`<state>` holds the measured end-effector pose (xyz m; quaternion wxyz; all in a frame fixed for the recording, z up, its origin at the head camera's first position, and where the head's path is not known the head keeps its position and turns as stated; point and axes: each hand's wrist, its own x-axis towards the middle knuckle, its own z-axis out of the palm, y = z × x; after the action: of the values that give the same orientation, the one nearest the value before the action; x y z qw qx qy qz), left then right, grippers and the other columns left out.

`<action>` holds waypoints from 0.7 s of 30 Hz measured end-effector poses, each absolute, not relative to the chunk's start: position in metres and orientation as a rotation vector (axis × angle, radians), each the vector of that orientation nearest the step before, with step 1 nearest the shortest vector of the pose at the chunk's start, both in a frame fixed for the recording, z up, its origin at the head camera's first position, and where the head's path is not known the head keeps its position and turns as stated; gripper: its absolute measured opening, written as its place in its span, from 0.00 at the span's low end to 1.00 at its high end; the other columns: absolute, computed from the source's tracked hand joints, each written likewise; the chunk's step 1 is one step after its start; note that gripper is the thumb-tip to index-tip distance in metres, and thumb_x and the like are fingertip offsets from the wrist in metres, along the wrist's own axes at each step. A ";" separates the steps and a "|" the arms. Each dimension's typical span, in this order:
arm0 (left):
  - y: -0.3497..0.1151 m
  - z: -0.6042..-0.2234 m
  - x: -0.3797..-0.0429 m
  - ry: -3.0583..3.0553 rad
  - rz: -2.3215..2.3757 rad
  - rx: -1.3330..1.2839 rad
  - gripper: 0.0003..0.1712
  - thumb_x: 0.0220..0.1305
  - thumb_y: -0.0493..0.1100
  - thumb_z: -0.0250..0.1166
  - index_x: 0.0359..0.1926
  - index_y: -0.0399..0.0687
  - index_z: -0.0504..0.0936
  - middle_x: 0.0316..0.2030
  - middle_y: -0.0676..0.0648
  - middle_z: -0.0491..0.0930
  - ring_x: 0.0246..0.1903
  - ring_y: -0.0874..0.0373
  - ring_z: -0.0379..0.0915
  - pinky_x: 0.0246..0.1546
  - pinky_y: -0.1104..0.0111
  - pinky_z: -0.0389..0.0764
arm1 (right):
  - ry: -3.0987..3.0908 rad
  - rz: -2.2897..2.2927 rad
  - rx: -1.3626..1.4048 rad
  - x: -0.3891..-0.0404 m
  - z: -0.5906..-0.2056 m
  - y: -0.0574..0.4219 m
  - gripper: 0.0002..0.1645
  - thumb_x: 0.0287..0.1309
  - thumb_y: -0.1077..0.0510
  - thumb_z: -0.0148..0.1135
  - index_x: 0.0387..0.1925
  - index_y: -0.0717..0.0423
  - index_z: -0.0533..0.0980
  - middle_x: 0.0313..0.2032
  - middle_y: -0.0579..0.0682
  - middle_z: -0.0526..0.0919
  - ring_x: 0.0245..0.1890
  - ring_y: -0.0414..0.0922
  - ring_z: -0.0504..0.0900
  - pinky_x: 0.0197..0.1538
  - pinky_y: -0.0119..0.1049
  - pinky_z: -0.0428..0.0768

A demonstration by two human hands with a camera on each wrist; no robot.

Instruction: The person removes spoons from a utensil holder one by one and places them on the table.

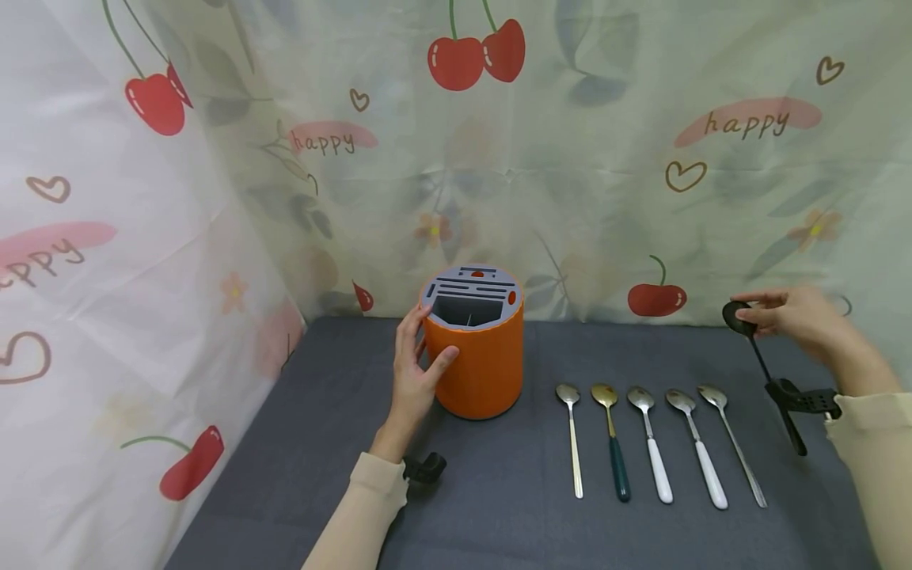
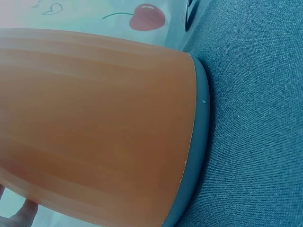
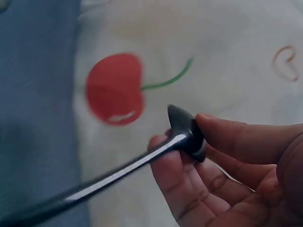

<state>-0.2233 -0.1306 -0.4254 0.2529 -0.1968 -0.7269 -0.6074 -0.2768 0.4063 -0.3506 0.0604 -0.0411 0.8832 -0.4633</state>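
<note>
An orange utensil holder [image 1: 479, 372] with a grey slotted top stands upright on the dark cloth. My left hand [image 1: 416, 372] holds its left side, thumb on the front and fingers round the far side. The holder's orange wall [image 2: 94, 127] fills much of the left wrist view, a fingertip [image 2: 26, 213] showing at its lower edge. At the far right, my right hand [image 1: 798, 317] pinches a black spoon [image 1: 759, 356] by its bowl, the handle slanting down. Thumb and fingers on either side of the bowl [image 3: 184, 135] show in the right wrist view.
Several spoons lie in a row right of the holder: a silver one [image 1: 574, 443], a gold one with a green handle [image 1: 613, 443], white-handled ones [image 1: 653, 451], and a thin silver one [image 1: 734, 443]. A cherry-printed curtain [image 1: 570, 198] borders the table's back and left.
</note>
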 end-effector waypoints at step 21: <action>-0.141 -0.454 -0.250 -1.975 -1.617 -0.557 0.41 0.70 0.48 0.71 0.78 0.62 0.63 0.79 0.51 0.54 0.76 0.49 0.53 0.72 0.34 0.58 | 2.403 -1.405 0.003 -0.288 -0.417 0.439 0.23 0.74 0.65 0.58 0.59 0.84 0.72 0.39 0.40 0.84 0.32 0.40 0.84 0.41 0.38 0.88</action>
<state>-0.2495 -0.1407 -0.4537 0.2615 -0.2056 -0.7297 -0.5974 -0.2876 0.4392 -0.4170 0.1781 0.0012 0.8494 -0.4968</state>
